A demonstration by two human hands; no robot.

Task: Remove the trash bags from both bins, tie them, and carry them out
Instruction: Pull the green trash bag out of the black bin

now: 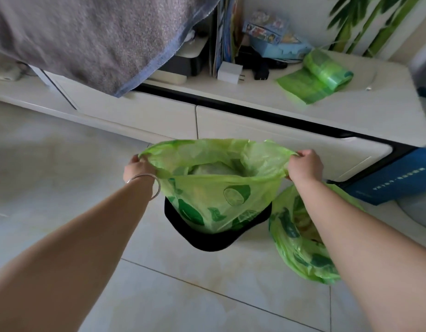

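A green printed trash bag (214, 188) hangs partly out of a black bin (214, 243) on the tiled floor. My left hand (137, 170), with a silver bangle on the wrist, grips the bag's left rim. My right hand (305, 166) grips the right rim, and the mouth is stretched wide between them. Pale rubbish shows inside. A second green trash bag (300, 248) lies on the floor to the right of the bin, partly behind my right forearm.
A low white cabinet (255, 130) runs behind the bin. On top lie a roll of green bags (319, 75), a white charger (230, 73) and boxes. A grey towel (92, 34) hangs at upper left. A blue box (394, 178) leans at right.
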